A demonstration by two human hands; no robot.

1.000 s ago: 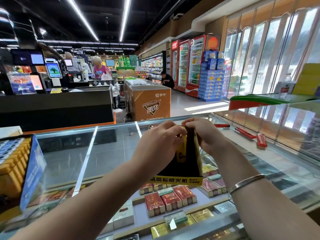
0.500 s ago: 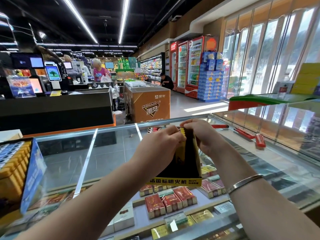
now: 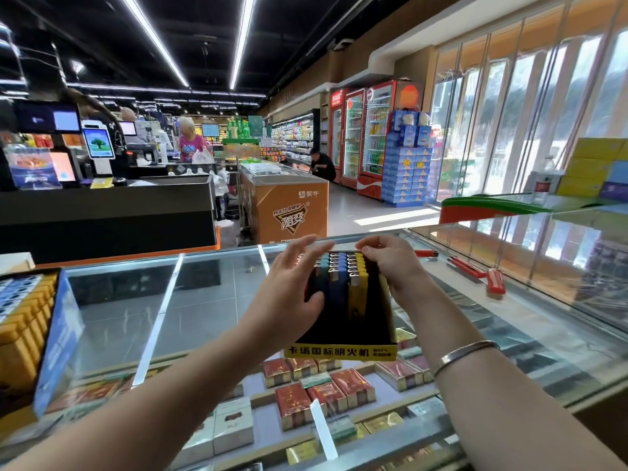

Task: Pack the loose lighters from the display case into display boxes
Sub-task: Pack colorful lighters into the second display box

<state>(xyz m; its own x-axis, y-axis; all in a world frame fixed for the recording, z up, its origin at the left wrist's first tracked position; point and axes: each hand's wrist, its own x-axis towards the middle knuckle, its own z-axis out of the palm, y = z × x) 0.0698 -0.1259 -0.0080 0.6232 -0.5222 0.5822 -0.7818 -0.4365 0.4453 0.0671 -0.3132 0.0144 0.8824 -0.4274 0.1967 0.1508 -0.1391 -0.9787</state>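
A black display box [image 3: 341,351] with a yellow front strip stands on the glass display case [image 3: 190,300]. Rows of blue, yellow and dark lighters [image 3: 344,278] stand upright in it. My left hand [image 3: 289,294] lies against the box's left side, fingers spread and straight over the lighter tops, thumb on the side. My right hand [image 3: 390,263] holds the box's right side, its fingers curled over the tops of the far lighters. Three loose red lighters [image 3: 466,267] lie on the glass to the right.
A blue display box [image 3: 51,341] full of yellow lighters sits at the counter's left edge. Cigarette packs [image 3: 326,392] fill the shelves under the glass. A glass partition [image 3: 543,260] rises along the right side. Checkout counters and people are beyond.
The box has tipped down from upright, so the lighter rows now show. My left hand has opened its fingers and spread them over the top. My right hand stays at the right side.
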